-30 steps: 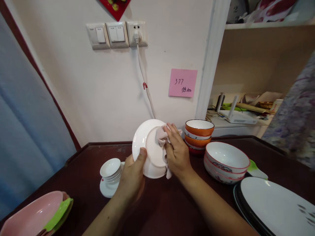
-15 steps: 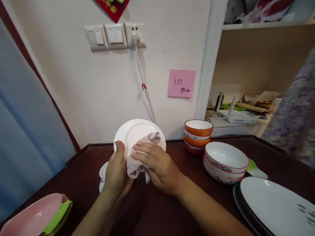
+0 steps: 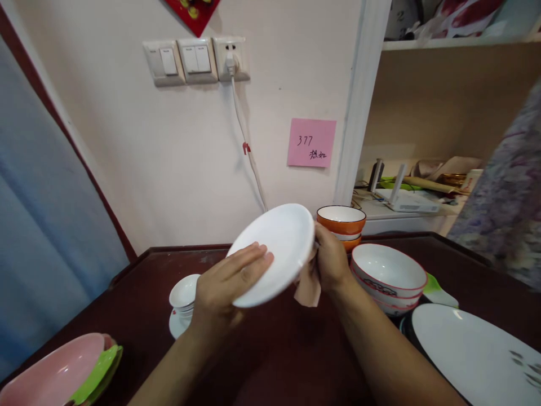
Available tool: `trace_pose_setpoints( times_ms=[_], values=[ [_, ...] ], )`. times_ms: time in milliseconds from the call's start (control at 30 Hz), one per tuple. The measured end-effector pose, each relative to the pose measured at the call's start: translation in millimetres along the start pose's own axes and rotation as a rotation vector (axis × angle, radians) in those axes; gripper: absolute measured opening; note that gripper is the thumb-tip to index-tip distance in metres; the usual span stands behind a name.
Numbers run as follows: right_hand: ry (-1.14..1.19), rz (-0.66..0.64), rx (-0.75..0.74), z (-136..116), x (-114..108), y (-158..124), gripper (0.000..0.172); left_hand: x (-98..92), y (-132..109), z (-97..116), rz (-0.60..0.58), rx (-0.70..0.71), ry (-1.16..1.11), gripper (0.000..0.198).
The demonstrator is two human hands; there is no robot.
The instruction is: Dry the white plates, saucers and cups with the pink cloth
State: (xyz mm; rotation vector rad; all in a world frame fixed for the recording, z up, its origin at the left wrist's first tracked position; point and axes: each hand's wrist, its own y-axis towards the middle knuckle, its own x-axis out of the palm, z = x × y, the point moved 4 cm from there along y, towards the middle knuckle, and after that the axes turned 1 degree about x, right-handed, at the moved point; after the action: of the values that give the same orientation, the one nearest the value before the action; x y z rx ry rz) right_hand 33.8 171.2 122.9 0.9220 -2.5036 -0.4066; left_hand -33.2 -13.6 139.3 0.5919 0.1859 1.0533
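I hold a white plate (image 3: 282, 242) tilted in the air above the dark table (image 3: 270, 361). My left hand (image 3: 226, 290) grips its lower left rim, fingers lying across the plate's face. My right hand (image 3: 332, 262) is closed on the plate's right edge together with a beige cloth (image 3: 307, 287), which hangs below the rim. The plate's upper face now points toward me.
A stack of orange bowls (image 3: 341, 221) stands behind my right hand. White red-rimmed bowls (image 3: 389, 273) and a large white platter (image 3: 473, 355) sit at the right. Small white cups on a saucer (image 3: 183, 296) are at the left, pink and green dishes (image 3: 63, 372) at the near left corner.
The plate was turned over and swung to the right. My right hand with the cloth went from wiping the underside to gripping the right rim; my left fingers now lie on the face.
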Motion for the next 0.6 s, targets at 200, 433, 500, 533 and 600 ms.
trace_pose_setpoints(
  times_ms=[200,433,500,533,600],
  values=[
    [0.107,-0.177,0.235,-19,-9,-7,0.043,9.6,-4,-2,-0.161,0.016,0.048,0.014],
    [0.089,-0.095,0.228,-6,-10,1,0.035,-6.7,10,6,0.195,0.233,0.114,0.049],
    [0.051,-0.044,0.167,-5,-7,2,0.038,-15.3,18,-1,0.219,0.101,-0.033,0.056],
    [0.039,-0.024,0.143,-4,-6,2,0.039,-16.6,21,-6,0.182,-0.008,-0.146,0.053],
    [0.033,0.006,0.123,-3,-4,1,0.039,-12.2,21,-17,0.046,-0.25,-0.376,0.052]
  ],
)
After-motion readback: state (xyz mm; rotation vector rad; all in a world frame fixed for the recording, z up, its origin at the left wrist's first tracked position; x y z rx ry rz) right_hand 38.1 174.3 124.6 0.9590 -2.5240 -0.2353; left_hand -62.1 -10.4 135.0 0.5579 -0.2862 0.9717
